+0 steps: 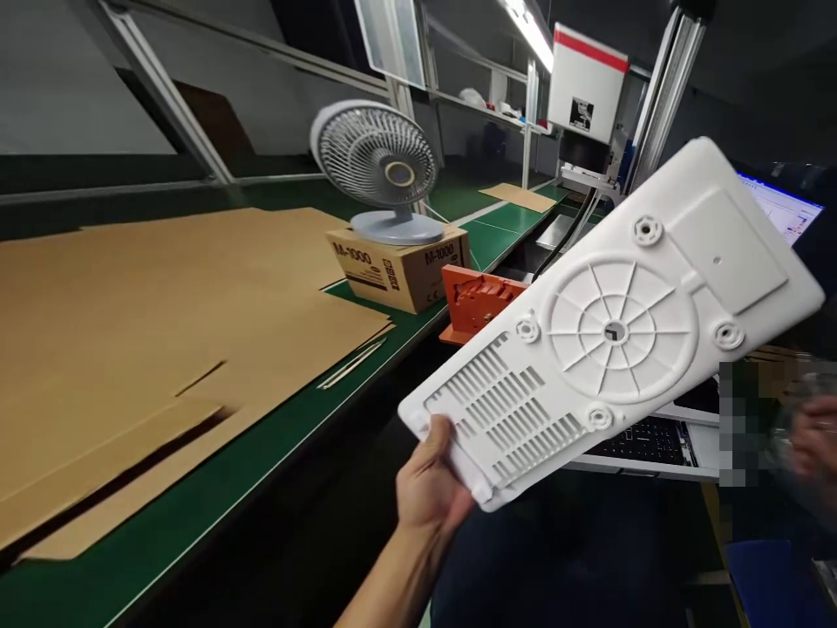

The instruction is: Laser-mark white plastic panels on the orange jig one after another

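My left hand point(432, 488) grips the lower left end of a white plastic panel point(706, 288), thumb on the near face and fingers behind it. This panel is tilted, its right end higher, and carries vent slots, a round ribbed disc and several round bosses. Its face with the ribs is turned toward me. At the right edge a hand point(817, 432) shows, smeared by motion, beside a pixelated patch and something clear. It looks like my right hand, but I cannot make out its fingers or what it holds.
Flat cardboard sheets point(163, 305) cover much of the green bench point(261, 462). A grey fan point(379, 161) stands on a cardboard box point(405, 270). Behind the panel are an orange fixture point(477, 301), a keyboard point(644, 443), a monitor point(781, 208) and a white-and-red machine point(587, 83).
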A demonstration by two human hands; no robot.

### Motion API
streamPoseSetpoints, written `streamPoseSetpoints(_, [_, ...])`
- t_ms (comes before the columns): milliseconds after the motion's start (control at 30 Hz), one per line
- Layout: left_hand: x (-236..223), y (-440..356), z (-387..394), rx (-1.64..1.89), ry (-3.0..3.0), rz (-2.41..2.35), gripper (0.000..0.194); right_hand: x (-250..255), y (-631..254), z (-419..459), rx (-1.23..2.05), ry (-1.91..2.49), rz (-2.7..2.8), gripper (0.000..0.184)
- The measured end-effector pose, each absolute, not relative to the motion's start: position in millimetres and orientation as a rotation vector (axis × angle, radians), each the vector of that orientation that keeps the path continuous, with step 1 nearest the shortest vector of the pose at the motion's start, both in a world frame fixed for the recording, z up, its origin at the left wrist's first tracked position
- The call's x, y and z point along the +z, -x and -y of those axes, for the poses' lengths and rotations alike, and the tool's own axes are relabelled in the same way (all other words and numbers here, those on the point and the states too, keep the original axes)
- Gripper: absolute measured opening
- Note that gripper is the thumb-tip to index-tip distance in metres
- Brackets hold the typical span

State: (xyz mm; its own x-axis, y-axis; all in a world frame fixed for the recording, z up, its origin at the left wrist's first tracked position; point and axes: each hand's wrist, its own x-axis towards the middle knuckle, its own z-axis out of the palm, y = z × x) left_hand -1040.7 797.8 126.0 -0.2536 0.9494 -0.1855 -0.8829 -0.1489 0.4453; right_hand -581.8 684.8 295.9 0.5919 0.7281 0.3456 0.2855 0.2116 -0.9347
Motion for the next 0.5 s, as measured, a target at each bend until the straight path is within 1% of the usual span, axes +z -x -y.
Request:
streamPoseSetpoints(67, [136.3,1010.7,-803.1,1.723,-0.162,-0.552,0.048,275.1,643.5,-708.4,0.584,1.393,1.394,0.053])
streamPoseSetpoints(100, [143.5,995.9,-802.9,1.708,-0.169,-0.552,0.048,264.2,674.3,-718.8,0.613,1.334,1.554,0.06])
streamPoseSetpoints(167, [157.5,969.2,-797.4,1.656,-0.174,-0.555,0.049,244.3,729.0,-736.3,0.636,1.23,1.714,0.082])
streamPoseSetpoints(200, [162.6,958.3,-793.5,1.618,-0.173,-0.565,0.049,236.5,750.8,-743.3,0.641,1.162,1.679,0.08])
streamPoseSetpoints(267, [164.6,943.1,-787.5,1.523,-0.184,-0.615,0.05,226.3,779.5,-752.8,0.725,1.057,1.517,0.049])
streamPoseSetpoints(333, [154.1,937.5,-787.8,1.409,-0.242,-0.683,0.051,223.1,788.2,-755.4,0.7,1.012,1.454,0.035])
streamPoseSetpoints(433, [125.0,944.4,-799.3,1.275,-0.359,-0.853,0.046,227.1,772.5,-748.3,0.518,1.148,1.476,0.025])
streamPoseSetpoints(500, [113.2,955.6,-808.2,1.306,-0.464,-0.986,0.047,233.8,752.1,-741.5,0.301,1.297,1.48,0.024])
